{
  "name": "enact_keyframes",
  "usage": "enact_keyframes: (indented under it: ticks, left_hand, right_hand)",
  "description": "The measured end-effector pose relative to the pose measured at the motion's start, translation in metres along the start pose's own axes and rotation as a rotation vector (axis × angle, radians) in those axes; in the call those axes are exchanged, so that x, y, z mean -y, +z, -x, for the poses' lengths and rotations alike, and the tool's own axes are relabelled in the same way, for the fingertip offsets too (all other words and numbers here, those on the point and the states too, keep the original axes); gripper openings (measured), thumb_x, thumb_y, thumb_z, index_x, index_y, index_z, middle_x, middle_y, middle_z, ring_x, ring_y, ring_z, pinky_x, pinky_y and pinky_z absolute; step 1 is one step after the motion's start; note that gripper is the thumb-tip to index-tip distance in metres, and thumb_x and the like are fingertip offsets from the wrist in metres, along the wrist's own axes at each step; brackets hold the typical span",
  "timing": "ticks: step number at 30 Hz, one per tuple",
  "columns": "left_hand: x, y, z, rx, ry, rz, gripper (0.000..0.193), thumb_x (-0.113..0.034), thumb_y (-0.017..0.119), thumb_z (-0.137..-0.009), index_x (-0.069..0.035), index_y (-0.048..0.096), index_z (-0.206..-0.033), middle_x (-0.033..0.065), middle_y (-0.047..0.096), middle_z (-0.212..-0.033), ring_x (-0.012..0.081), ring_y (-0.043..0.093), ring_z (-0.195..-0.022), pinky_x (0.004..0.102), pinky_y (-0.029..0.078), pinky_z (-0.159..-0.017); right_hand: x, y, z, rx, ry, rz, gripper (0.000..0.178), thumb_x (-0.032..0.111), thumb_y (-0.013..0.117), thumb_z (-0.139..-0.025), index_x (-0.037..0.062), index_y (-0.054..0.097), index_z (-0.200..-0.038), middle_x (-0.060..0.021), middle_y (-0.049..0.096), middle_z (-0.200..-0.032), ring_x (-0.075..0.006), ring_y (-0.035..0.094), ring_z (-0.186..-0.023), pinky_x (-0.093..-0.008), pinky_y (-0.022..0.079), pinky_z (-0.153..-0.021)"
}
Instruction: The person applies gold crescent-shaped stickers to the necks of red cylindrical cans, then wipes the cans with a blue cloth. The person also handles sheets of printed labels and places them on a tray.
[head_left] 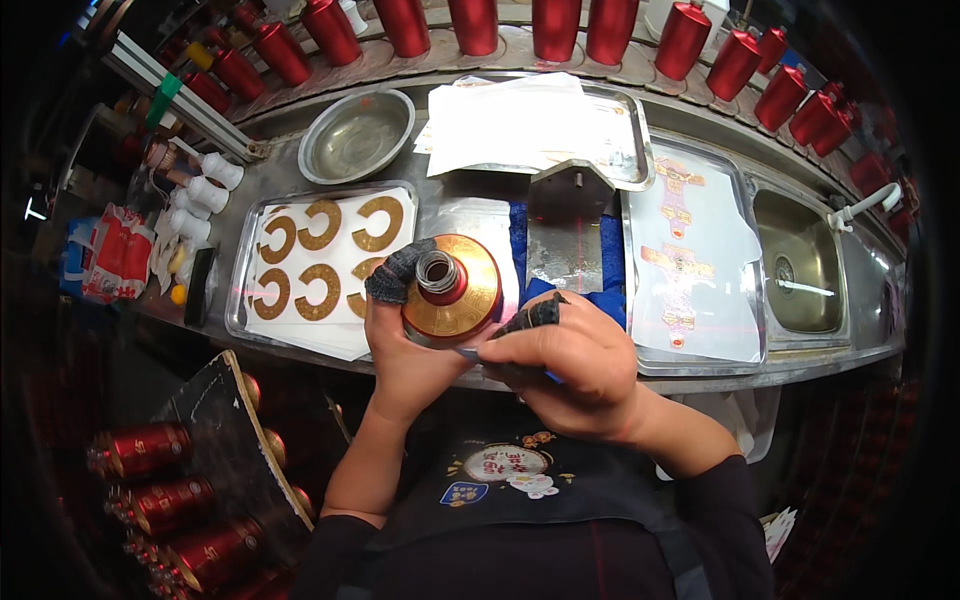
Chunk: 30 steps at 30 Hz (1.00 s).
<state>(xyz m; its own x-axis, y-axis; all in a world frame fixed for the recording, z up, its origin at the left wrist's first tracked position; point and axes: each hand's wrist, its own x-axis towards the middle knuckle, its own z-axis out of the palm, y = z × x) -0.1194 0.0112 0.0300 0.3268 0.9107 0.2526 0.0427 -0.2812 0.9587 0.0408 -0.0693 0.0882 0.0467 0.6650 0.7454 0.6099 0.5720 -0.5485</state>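
Note:
A red bottle (452, 300) with a gold ring-shaped band on its shoulder and an uncapped, threaded neck is tilted toward me above the counter's front edge. My left hand (405, 350) is closed round its left side, with dark knit covers on some fingers. My right hand (575, 365) is pinched at the bottle's lower right edge, a dark cover on its index finger. A thin greyish tip (468, 352) shows at the pinch; its kind is too small to tell. Left of the bottle, gold C-shaped decals (320, 224) lie on white paper in a tray (236, 300).
A metal bowl (357, 137) and a stack of white sheets (505, 120) stand behind. Right are a grey metal stand (570, 192), a tray of decal sheets (697, 255) and a sink (800, 260). Red bottles (405, 28) line the far conveyor; others (145, 450) lie at lower left.

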Motion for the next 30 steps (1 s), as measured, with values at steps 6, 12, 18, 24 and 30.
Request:
enact_keyframes:
  ticks: [6,12,18,24,30]
  left_hand:
    - [-0.005,-0.023,-0.015,0.276,-0.042,0.130,0.082,-0.006,0.095,-0.056,-0.004,0.056,-0.129,0.0097,0.061,-0.127,0.0193,0.061,-0.116,0.0347,0.050,-0.101]
    - [-0.003,-0.025,-0.027,0.333,0.036,0.146,0.084,-0.007,0.095,-0.055,-0.003,0.056,-0.130,0.0090,0.061,-0.127,0.0186,0.061,-0.117,0.0344,0.047,-0.103]
    - [-0.006,-0.036,-0.036,0.462,-0.037,0.162,0.090,-0.008,0.095,-0.054,-0.004,0.053,-0.134,0.0080,0.061,-0.127,0.0187,0.060,-0.119,0.0340,0.046,-0.104]
    - [-0.005,-0.045,-0.051,0.607,-0.241,0.335,0.116,-0.011,0.099,-0.050,-0.003,0.036,-0.146,0.0107,0.051,-0.140,0.0229,0.050,-0.132,0.0375,0.040,-0.112]
    - [-0.007,-0.037,-0.021,0.371,0.033,0.018,0.116,-0.025,0.101,-0.050,-0.003,0.039,-0.146,0.0144,0.040,-0.150,0.0256,0.044,-0.137,0.0394,0.037,-0.114]
  right_hand:
    - [-0.024,0.005,-0.006,-0.023,0.498,-0.056,0.019,0.007,0.075,-0.080,0.0006,0.066,-0.095,-0.0087,0.064,-0.081,-0.0155,0.062,-0.071,-0.0271,0.048,-0.065]
    - [-0.033,0.005,-0.024,-0.004,0.453,-0.023,0.017,0.005,0.073,-0.079,-0.0005,0.065,-0.093,-0.0086,0.062,-0.076,-0.0124,0.060,-0.067,-0.0260,0.048,-0.062]
    - [-0.041,0.014,-0.032,-0.059,0.396,-0.042,0.016,0.005,0.069,-0.077,-0.0022,0.062,-0.089,-0.0160,0.061,-0.074,-0.0271,0.060,-0.063,-0.0358,0.048,-0.060]
    - [-0.054,0.017,-0.047,-0.010,0.405,-0.036,0.014,0.004,0.067,-0.077,-0.0021,0.067,-0.090,-0.0213,0.068,-0.082,-0.0378,0.068,-0.075,-0.0400,0.054,-0.069]
    - [-0.021,-0.003,-0.019,-0.114,0.488,-0.114,0.019,0.007,0.076,-0.082,0.0003,0.067,-0.098,-0.0040,0.067,-0.088,-0.0091,0.063,-0.082,-0.0236,0.051,-0.075]
